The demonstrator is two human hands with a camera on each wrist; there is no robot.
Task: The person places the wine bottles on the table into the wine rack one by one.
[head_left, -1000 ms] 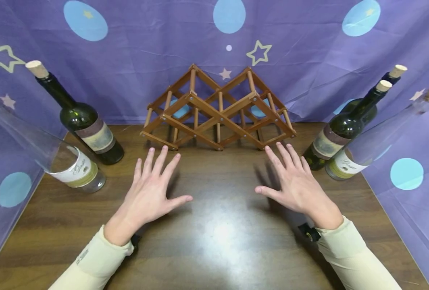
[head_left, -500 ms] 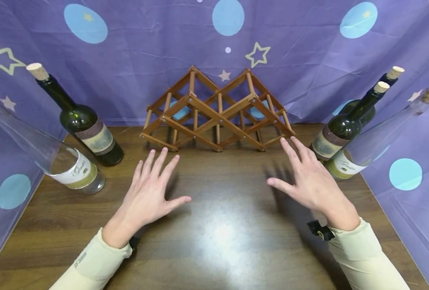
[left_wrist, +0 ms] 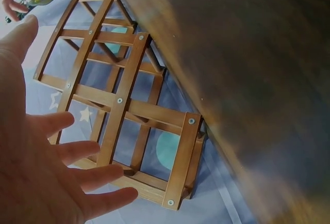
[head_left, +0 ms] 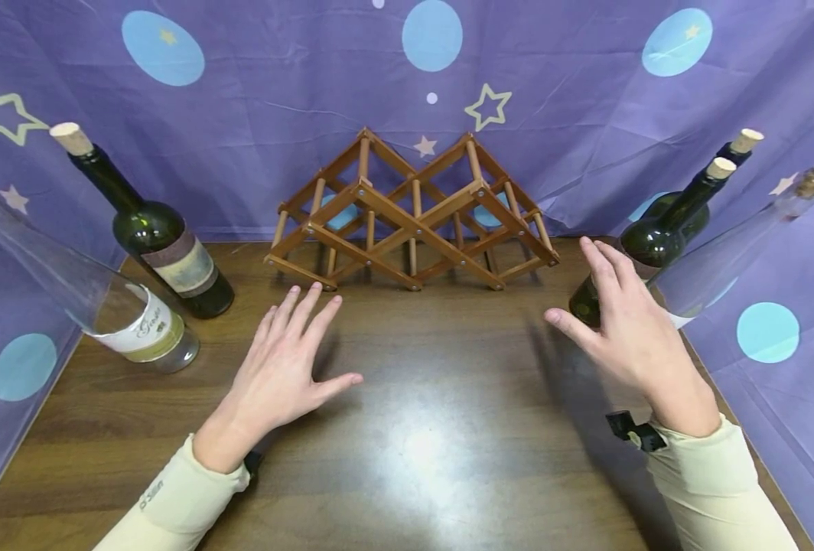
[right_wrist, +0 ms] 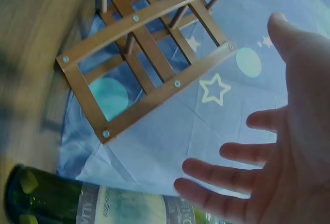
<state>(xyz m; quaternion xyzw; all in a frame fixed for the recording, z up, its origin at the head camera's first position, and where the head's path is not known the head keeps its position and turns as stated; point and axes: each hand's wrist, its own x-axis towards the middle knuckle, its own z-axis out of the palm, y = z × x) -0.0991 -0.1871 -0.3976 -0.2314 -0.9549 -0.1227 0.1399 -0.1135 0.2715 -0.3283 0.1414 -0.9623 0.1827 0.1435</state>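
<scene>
A wooden wine rack (head_left: pixel 417 229) of crossed slats stands at the back of the table. My left hand (head_left: pixel 276 375) is spread just in front of its left end, fingers straight and holding nothing. The right hand (head_left: pixel 630 333), thumb apart from the fingers, is beside a dark green corked wine bottle (head_left: pixel 657 233) and partly hides it. Whether it touches the bottle is hard to tell in the head view; the right wrist view has a green bottle (right_wrist: pixel 124 203) close below the fingers. Behind it stands another green bottle (head_left: pixel 696 207); a clear corked bottle (head_left: pixel 730 229) is at its right.
On the left stand a green corked bottle (head_left: pixel 173 249) and a tall clear corked bottle (head_left: pixel 138 325) with a white and green label. A purple cloth (head_left: pixel 297 61) with stars and dots hangs behind and on both sides of the brown table (head_left: pixel 407 428).
My right hand has moved right, away from the rack and towards the green bottles on that side. The left hand has stayed almost in place.
</scene>
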